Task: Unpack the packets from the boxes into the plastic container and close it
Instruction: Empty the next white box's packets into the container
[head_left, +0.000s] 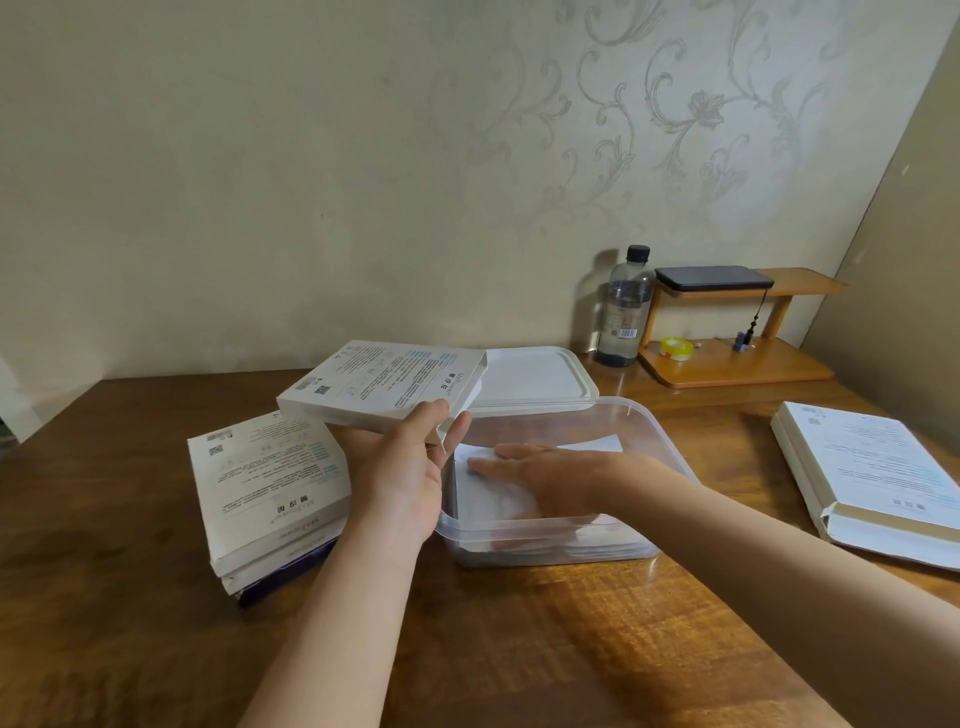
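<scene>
The left hand (402, 467) grips 1 box (379, 384) beside the plastic container (649, 431). The right hand (540, 475), fingers straight, presses the packets (498, 506) flat inside, likely to make room. The lid (535, 374) lies behind.

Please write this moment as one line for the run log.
left hand: holds box | right hand: flat on packets in container | lid: off, behind container

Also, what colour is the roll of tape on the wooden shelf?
Yellow tape roll, clearest in the head view.
</scene>
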